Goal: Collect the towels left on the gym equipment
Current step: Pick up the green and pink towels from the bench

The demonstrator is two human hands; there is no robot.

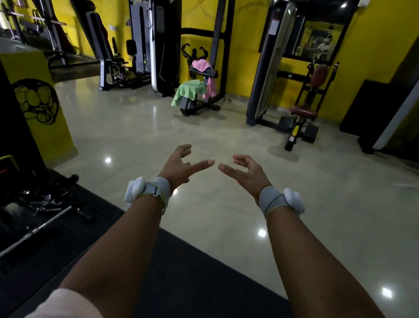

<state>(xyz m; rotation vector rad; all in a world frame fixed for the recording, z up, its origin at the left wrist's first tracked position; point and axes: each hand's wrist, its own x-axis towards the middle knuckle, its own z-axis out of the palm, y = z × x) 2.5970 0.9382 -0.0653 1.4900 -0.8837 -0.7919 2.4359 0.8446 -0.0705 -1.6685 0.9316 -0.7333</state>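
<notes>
A pink towel is draped over the black pad of a pull-down machine at the far wall, one end hanging toward the floor. A green towel lies over that machine's low seat, just left of and below the pink one. Both are far ahead of me across the floor. My left hand and my right hand are stretched out in front of me at mid-frame, fingers spread and curled, thumbs nearly meeting. Neither hand holds anything. Each wrist wears a grey band with a white sensor.
Glossy beige floor runs between me and the machines. A black mat lies underfoot. Bars and loose metal parts sit at my left by a yellow pillar. A maroon-seat machine stands right of the towels, and a mirror hangs on the far wall.
</notes>
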